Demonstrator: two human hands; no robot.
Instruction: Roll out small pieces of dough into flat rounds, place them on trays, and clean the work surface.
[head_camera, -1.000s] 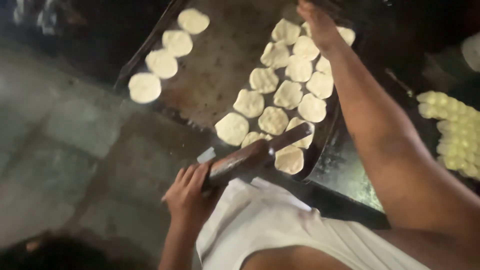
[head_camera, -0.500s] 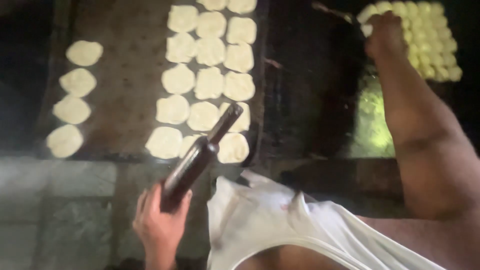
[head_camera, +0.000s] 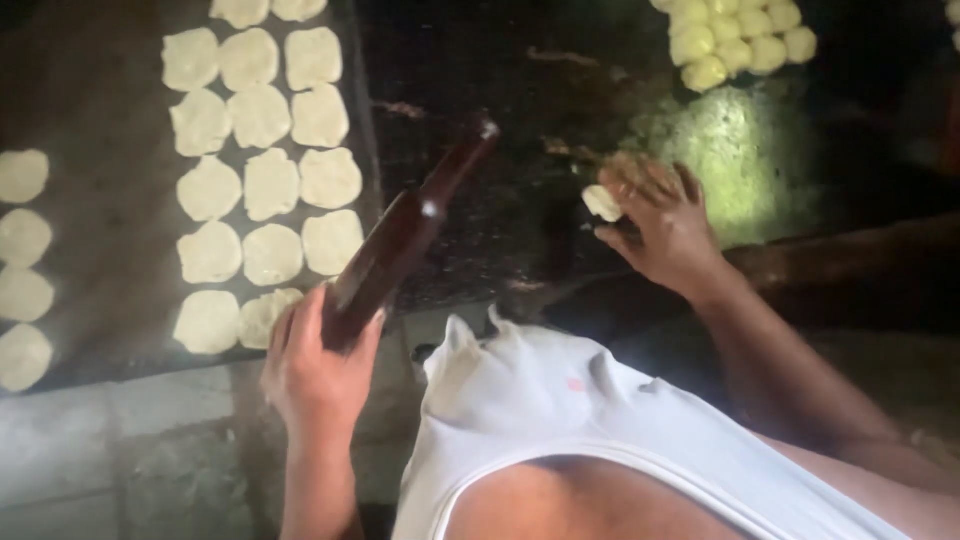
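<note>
While the left hand (head_camera: 318, 375) is wrapped tight around the thick end of a dark brown glass bottle (head_camera: 400, 240), the bottle slants up and to the right, its narrow neck ending over the dark work surface (head_camera: 480, 210); the hand grips it near the base, fingers curled over the glass, just beside the near corner of a dark tray (head_camera: 110, 215); on that tray lie flattened dough rounds (head_camera: 258, 185), pale and roughly circular, set in three close columns with many touching their neighbours, and a further column sits at the tray's far left edge, well apart from the rest; the right hand (head_camera: 660, 225) rests further right on the dark surface, fingers bent and pinched on a small dough ball (head_camera: 602, 203) held at the fingertips; beyond it, at the top of the view, a cluster of unflattened dough balls (head_camera: 735, 40) sits packed together, yellowish in a patch of light that falls on the surface below them; a white sleeveless vest (head_camera: 560, 420) fills the lower middle; grey stone slabs (head_camera: 130, 450) show at lower left, below the tray.
</note>
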